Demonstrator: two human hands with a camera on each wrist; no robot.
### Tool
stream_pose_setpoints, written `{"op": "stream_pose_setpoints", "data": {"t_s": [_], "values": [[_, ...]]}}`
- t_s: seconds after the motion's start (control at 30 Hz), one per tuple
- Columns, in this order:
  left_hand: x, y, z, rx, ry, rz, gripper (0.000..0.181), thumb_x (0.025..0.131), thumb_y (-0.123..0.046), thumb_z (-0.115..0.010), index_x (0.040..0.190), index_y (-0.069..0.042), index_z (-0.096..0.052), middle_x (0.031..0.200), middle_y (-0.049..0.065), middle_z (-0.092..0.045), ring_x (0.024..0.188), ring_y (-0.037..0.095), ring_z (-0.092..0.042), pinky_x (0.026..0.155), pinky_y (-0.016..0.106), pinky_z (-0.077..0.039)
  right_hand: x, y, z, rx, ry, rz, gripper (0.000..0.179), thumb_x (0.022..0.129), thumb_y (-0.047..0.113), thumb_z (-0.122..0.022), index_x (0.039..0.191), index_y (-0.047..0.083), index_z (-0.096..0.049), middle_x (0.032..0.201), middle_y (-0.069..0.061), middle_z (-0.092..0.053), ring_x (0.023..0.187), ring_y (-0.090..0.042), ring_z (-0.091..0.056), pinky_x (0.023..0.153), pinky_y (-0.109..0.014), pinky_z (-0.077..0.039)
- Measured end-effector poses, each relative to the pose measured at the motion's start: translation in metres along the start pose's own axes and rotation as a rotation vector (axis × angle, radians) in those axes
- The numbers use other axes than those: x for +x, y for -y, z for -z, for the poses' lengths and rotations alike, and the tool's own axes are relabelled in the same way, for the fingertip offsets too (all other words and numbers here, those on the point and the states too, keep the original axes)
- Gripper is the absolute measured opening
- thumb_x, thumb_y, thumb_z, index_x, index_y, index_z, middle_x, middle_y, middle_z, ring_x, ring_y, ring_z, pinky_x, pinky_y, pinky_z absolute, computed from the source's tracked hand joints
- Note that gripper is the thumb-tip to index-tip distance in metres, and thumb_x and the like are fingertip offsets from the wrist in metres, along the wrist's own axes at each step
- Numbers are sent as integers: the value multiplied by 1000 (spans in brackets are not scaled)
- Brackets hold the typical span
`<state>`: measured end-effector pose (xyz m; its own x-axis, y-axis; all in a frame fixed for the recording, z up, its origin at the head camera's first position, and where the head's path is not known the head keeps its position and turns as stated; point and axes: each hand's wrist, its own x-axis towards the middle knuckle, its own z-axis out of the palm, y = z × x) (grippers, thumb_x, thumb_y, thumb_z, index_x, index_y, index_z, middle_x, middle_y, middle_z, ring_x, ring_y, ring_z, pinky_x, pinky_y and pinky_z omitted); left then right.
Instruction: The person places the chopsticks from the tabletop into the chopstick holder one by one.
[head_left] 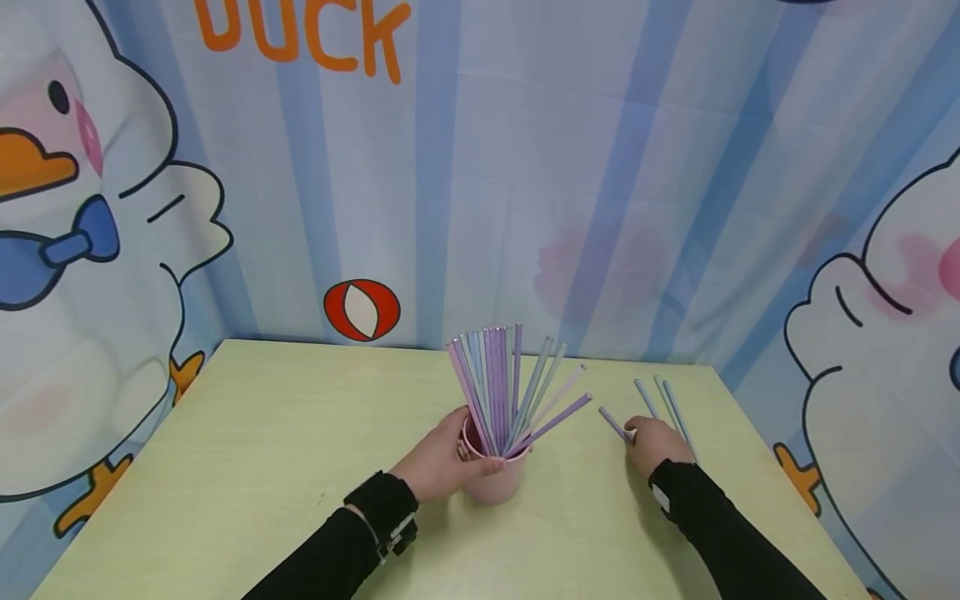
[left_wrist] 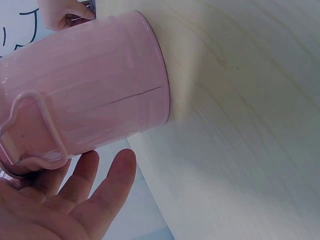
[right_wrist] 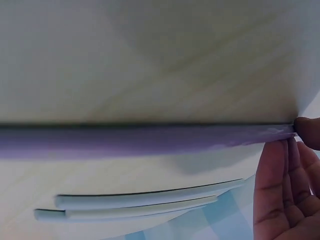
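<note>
A pink metal cup with a small wire-like handle stands on the table, full of purple, blue, pink and pale green straws. My left hand holds it by the rim, thumb across the near side and fingers round the left. In the left wrist view, several fingers curve beside the cup's wall. To the right of the cup, my right hand pinches a purple straw near one end, between thumb and fingertips. Beyond that hand lie a few loose pale blue and greenish straws.
The pale yellow wooden table ends at a back edge close behind the cup. A striped blue curtain with cartoon ducks hangs behind and on both sides. Some straws lean out over the cup's right rim, toward the right hand.
</note>
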<state>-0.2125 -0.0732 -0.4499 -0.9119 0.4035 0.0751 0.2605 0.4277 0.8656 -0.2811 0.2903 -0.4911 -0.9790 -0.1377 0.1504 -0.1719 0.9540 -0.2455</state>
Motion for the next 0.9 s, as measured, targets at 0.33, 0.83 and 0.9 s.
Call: {"op": "stream_pose_setpoints", "data": {"t_s": [0.33, 0.83, 0.9], "values": [[-1, -1, 0, -3, 4, 8, 83, 82, -46, -76, 147, -19, -32, 142, 2, -44, 125, 19, -47, 106, 45, -36, 2, 27, 28, 94, -2, 13, 33, 92, 5, -62, 123, -3, -60, 87, -8, -61, 68, -21, -54, 62, -37, -45], [-2, -1, 1, -3, 4, -10, 82, 83, -45, -75, 147, -18, -32, 141, 2, -44, 124, 18, -47, 106, 44, -36, 13, 65, 80, 638, -142, -15, 34, 98, 10, -55, 130, -1, -51, 106, -18, -56, 94, -32, -61, 72, -34, -56], [-1, -1, 1, -9, 6, -11, 82, 83, -45, -75, 147, -18, -32, 141, 2, -44, 124, 18, -47, 106, 44, -36, 15, 69, 83, 721, -163, -14, 35, 98, 11, -55, 131, 0, -49, 108, -19, -56, 94, -30, -61, 76, -33, -57]]}}
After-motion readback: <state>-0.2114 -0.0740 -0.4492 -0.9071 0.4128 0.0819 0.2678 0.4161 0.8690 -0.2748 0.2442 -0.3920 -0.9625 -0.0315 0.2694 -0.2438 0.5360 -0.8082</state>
